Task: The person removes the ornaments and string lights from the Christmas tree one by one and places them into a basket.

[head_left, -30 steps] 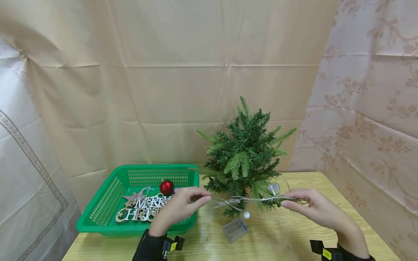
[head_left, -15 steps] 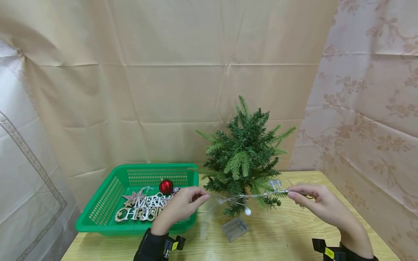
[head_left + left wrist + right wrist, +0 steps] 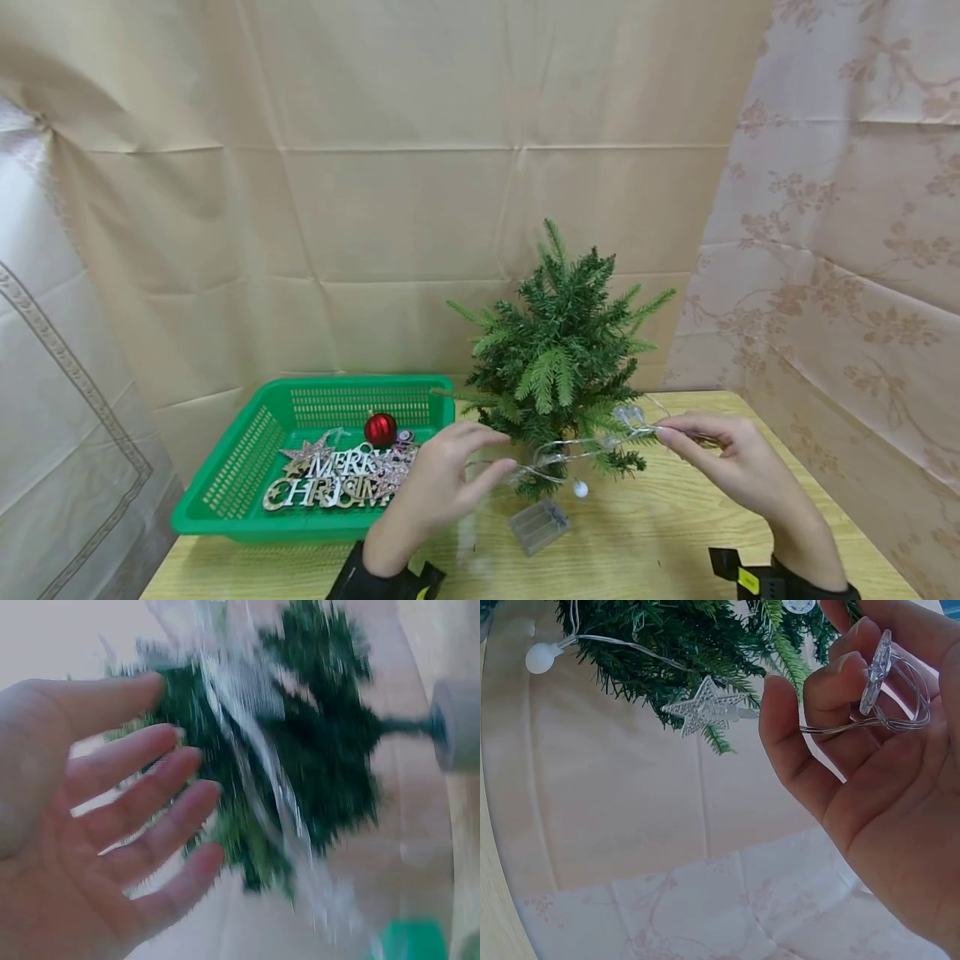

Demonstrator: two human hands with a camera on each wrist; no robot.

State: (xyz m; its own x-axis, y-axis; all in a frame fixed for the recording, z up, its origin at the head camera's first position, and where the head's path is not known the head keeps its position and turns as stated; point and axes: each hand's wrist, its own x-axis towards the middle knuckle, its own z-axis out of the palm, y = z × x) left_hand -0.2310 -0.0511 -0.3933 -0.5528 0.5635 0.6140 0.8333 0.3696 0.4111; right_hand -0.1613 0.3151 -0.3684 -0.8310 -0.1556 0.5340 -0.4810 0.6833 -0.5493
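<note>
A string of fairy lights (image 3: 558, 457) stretches in front of the lower part of a small artificial Christmas tree (image 3: 555, 333). My right hand (image 3: 735, 462) pinches the bundled clear wire at the right; loops and a clear ornament-shaped light lie within its fingers in the right wrist view. From there a clear star light (image 3: 705, 706) and a white round bulb (image 3: 541, 658) hang out. My left hand (image 3: 450, 475) is near the wire's left end, thumb and fingers apart. In the blurred left wrist view, its spread fingers hold nothing, with the wire beyond them.
A green basket (image 3: 352, 382) stands at the left, holding a red ball (image 3: 380, 429), a glittery star (image 3: 303, 457) and a "Merry Christmas" sign (image 3: 322, 493). A small clear plastic box (image 3: 540, 527) lies on the wooden table (image 3: 615, 550) before the tree. Cloth hangs behind.
My left hand has let go of the wire, opened its fingers and moved slightly right. The wire now sags in loops. The right hand still holds its bundle, almost in place.
</note>
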